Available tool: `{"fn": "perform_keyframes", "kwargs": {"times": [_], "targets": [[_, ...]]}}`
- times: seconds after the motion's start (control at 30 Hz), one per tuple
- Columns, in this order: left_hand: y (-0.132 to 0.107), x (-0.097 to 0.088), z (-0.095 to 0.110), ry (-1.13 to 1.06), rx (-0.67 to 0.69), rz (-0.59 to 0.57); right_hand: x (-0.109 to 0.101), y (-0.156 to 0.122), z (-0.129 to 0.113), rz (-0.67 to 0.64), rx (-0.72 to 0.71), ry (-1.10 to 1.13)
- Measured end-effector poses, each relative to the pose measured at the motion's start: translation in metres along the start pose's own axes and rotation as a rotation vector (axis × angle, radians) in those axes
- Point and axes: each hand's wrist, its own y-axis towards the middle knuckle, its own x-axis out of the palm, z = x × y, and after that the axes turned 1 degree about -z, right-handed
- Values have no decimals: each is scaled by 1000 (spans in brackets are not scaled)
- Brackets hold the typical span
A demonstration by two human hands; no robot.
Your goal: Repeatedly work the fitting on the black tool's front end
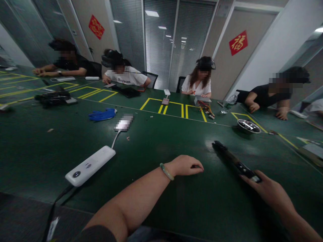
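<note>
My left hand point(186, 165) rests low over the green table, its fingers curled in and the thumb close to them. Nothing shows in it. A greenish bangle point(167, 171) sits on that wrist. At the right, my right hand point(271, 190) is closed on the near end of a long black bar-shaped object point(233, 160). The object slants away to the upper left and has a shiny patch close to my fingers. What kind of thing it is cannot be made out. My two hands are apart.
On the left lies a white power bank point(91, 165), cabled to a phone point(123, 122). Beyond are a blue glove point(102, 114), a black bundle point(54, 98), a metal bowl point(248, 125) and a plastic bottle point(230, 103). Several people sit across the table point(161, 141).
</note>
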Motion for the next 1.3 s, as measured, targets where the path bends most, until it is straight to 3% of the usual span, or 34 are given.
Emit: {"fn": "perform_keyframes", "kwargs": {"times": [0.13, 0.33, 0.43, 0.53, 0.7, 0.9, 1.0, 1.13, 1.3], "targets": [[-1, -3, 9, 85, 74, 176, 18, 5, -70, -197, -196, -9], [-5, -9, 12, 240, -62, 420, 57, 19, -186, -190, -735, 5], [-6, -12, 7, 318, -198, 496, 74, 31, -220, -208, -850, 10], [-6, -14, 1, 382, -307, 516, 83, 38, -237, -203, -839, -6], [-5, -15, -1, 456, -344, 410, 69, 30, -233, -190, -729, 51], [-3, -12, -4, 485, -314, 324, 11, 9, -181, -312, -479, 55], [-2, -11, -7, 492, -280, 279, -6, -4, -158, -430, -328, -39], [-2, -11, -6, 511, -263, 235, -2, -21, -147, -500, -293, -169], [1, -4, 0, 526, -266, 209, 11, -15, -144, -383, -238, -231]]}}
